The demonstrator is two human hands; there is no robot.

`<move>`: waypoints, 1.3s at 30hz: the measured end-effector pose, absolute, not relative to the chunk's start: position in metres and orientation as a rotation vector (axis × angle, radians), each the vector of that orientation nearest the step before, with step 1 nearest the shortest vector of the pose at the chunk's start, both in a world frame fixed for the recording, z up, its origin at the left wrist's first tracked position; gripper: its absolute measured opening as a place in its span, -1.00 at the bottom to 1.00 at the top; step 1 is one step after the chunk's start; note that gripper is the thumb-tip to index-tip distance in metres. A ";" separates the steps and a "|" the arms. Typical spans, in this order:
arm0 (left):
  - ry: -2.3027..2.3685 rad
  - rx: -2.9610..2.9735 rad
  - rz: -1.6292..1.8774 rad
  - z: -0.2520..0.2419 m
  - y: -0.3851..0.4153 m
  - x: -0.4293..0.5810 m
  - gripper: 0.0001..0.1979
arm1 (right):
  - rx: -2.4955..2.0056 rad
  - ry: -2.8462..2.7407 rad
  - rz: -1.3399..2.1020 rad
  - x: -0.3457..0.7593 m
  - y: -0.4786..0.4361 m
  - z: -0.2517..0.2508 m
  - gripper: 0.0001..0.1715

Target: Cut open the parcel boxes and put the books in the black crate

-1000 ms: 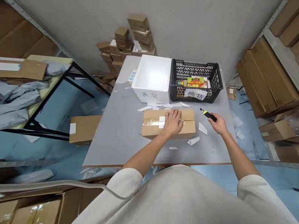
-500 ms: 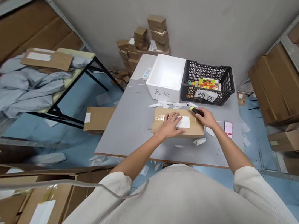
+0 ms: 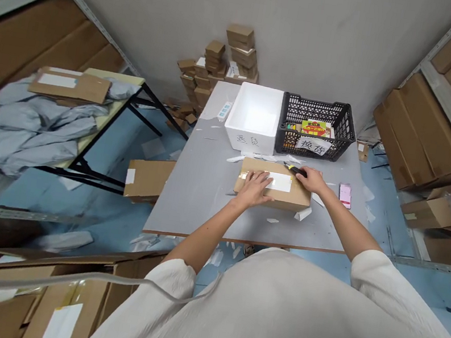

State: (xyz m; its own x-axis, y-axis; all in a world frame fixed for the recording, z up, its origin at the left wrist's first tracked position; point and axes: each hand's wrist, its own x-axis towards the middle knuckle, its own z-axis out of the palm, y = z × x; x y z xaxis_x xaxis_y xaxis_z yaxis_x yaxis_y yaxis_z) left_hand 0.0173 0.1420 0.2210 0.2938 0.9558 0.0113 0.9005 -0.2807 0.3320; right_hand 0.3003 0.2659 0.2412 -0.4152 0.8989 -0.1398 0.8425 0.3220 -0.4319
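Note:
A taped brown cardboard box (image 3: 290, 194) with a white label lies on the grey table (image 3: 200, 188). My left hand (image 3: 254, 187) rests flat on the box's left part, fingers spread. My right hand (image 3: 312, 179) is closed around a yellow and black utility knife (image 3: 293, 169), whose tip sits at the box's far edge.
A white foam box (image 3: 254, 117) and a black plastic basket (image 3: 316, 128) with a paper sign stand at the table's far end. A pink phone (image 3: 345, 194) lies to the right. Paper scraps litter the table. Cardboard boxes fill shelves on both sides; one lies on the floor (image 3: 148, 178).
My right hand brought the knife from the table's right side to the box's far edge. The box was turned so its label faces up. The view shifted slightly.

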 end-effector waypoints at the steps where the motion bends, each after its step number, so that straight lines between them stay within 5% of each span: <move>1: 1.734 2.285 0.307 0.222 0.143 0.016 -0.24 | -1.647 -2.439 0.696 0.303 0.265 0.241 -0.55; 8: 2.068 1.923 0.320 0.219 0.145 0.007 -0.30 | -1.732 -2.304 0.711 0.326 0.254 0.233 -0.55; 23: 1.874 1.801 0.572 0.212 0.176 0.022 -0.58 | -1.700 -2.113 0.938 0.327 0.215 0.235 -0.58; 39: 2.011 1.708 0.302 0.211 0.187 0.069 0.18 | -1.577 -1.811 1.287 0.302 0.219 0.210 -0.58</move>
